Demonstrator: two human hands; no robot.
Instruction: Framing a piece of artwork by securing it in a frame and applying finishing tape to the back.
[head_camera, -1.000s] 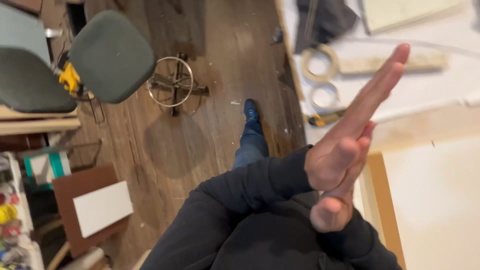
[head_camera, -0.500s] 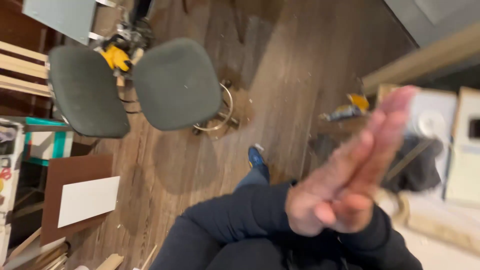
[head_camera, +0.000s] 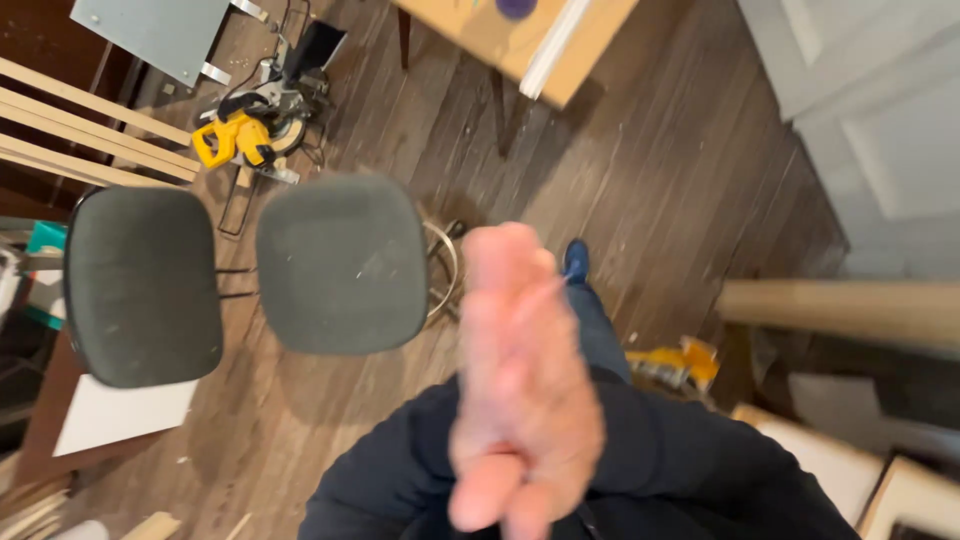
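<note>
Both hands are raised close under the camera, pressed palm to palm with fingers stretched straight, so blurred that they read as one shape: the right hand (head_camera: 520, 340) on top, the left hand (head_camera: 500, 480) mostly hidden behind it (which fingers belong to which I cannot tell). They hold nothing. Dark sleeves (head_camera: 680, 450) run back from them. Nearest beyond the fingertips stands a grey padded stool (head_camera: 340, 262) on the wooden floor (head_camera: 650, 150), another stool (head_camera: 140, 285) beside it, a yellow mitre saw (head_camera: 250, 130) farther off.
</note>
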